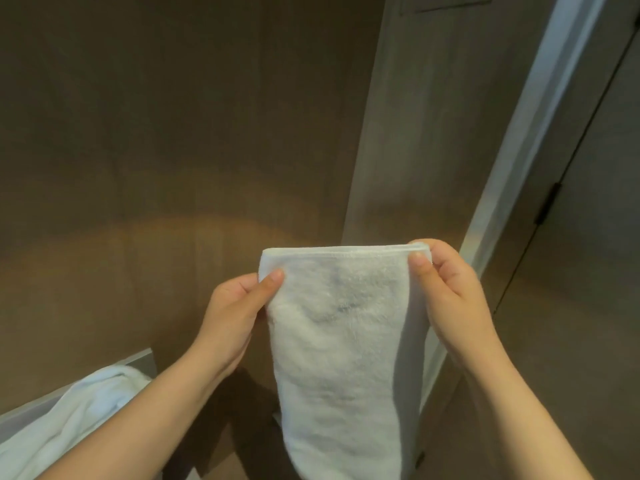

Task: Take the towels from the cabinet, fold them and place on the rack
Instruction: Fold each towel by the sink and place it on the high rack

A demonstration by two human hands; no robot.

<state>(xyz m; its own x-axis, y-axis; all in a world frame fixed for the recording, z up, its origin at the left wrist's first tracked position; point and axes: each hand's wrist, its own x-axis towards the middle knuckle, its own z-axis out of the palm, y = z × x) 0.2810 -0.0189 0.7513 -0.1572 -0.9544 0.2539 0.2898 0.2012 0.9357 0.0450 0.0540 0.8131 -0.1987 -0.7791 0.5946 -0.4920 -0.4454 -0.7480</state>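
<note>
Currently left hand [230,315] and right hand [446,289] each pinch a top corner of the folded white towel [343,358] hanging between them, second towel [69,420] below left hand.

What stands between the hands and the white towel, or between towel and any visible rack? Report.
Nothing: the left hand and right hand pinch the white towel at its top edge. No rack is clearly visible, so that path cannot be judged.
</note>
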